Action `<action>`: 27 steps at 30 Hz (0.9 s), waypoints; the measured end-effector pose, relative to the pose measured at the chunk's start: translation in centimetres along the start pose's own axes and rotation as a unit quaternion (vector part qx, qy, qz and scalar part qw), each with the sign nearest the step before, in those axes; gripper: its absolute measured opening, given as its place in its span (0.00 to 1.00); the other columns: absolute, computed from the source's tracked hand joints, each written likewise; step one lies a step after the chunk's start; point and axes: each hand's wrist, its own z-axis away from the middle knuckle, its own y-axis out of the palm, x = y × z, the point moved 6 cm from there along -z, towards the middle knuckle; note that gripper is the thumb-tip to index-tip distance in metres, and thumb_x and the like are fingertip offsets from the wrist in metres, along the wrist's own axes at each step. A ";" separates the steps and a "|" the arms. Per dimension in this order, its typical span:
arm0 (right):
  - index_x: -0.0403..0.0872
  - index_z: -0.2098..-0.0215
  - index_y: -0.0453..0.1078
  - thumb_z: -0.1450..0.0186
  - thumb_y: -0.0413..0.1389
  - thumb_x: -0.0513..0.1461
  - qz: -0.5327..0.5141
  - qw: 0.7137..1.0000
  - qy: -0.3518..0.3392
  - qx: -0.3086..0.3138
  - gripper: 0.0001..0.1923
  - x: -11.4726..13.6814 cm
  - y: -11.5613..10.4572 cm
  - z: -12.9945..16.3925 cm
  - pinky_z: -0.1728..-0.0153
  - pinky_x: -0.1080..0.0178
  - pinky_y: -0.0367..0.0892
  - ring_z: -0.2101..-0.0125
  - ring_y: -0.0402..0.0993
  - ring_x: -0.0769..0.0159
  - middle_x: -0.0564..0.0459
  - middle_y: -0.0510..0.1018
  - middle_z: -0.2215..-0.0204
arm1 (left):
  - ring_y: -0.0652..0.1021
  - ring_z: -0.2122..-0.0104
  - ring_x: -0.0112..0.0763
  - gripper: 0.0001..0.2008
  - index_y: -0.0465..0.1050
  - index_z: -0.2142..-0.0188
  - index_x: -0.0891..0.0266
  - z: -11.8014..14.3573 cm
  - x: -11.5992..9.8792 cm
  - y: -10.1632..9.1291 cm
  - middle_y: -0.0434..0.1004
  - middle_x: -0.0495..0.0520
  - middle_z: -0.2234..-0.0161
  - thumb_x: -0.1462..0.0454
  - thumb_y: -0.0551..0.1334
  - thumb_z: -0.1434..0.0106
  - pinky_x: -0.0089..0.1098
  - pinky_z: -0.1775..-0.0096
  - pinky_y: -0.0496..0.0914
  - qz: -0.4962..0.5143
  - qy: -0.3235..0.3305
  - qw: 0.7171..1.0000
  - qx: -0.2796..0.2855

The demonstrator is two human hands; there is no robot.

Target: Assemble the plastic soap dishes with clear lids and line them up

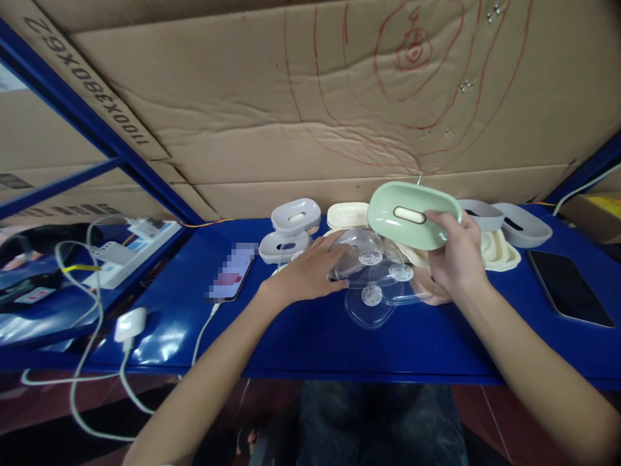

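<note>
Glossy pale green slotted dish (412, 235) is up in your right hand (460, 252), thumb inside and gripped at its right end; probably light, stiff plastic that could slip, so best taken by the rim. Left hand (310, 268) spreads over the clear lids (371, 315) below, whether pinching one I can't tell. Cardboard panel (233, 123) walls the back; open room lies toward you, to the blue table (301, 343)'s front edge.

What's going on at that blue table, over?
Right hand: holding green dish, raised. Left hand: at clear lids, grip unclear. Grey dishes crowd both sides.
</note>
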 end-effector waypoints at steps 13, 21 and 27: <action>0.53 0.65 0.78 0.47 0.73 0.39 0.003 1.000 0.005 0.004 0.14 0.1 0.0 0.2 0.64 0.58 0.83 0.64 0.80 0.61 0.57 0.82 0.67 | 0.70 0.36 0.69 0.27 0.74 0.39 0.60 -1.5 -2.1 -5.7 0.69 0.71 0.33 0.67 0.72 0.37 0.64 0.36 0.69 -0.210 -0.011 0.970 -0.122; 0.51 0.64 0.78 0.46 0.74 0.39 -0.016 1.000 -0.001 0.003 0.14 0.2 0.0 0.2 0.60 0.62 0.82 0.59 0.80 0.63 0.56 0.82 0.65 | 0.67 0.34 0.70 0.26 0.77 0.39 0.56 0.4 -0.3 -9.8 0.66 0.68 0.32 0.66 0.73 0.37 0.69 0.34 0.69 -0.207 -0.055 0.956 -0.200; 0.52 0.63 0.76 0.48 0.75 0.40 -0.020 1.000 0.024 0.002 0.17 -0.1 0.1 0.1 0.59 0.58 0.83 0.59 0.81 0.60 0.57 0.83 0.63 | 0.69 0.30 0.62 0.36 0.66 0.28 0.49 2.0 -1.5 -12.0 0.65 0.62 0.29 0.57 0.74 0.32 0.64 0.29 0.67 -0.094 -0.022 0.932 -0.349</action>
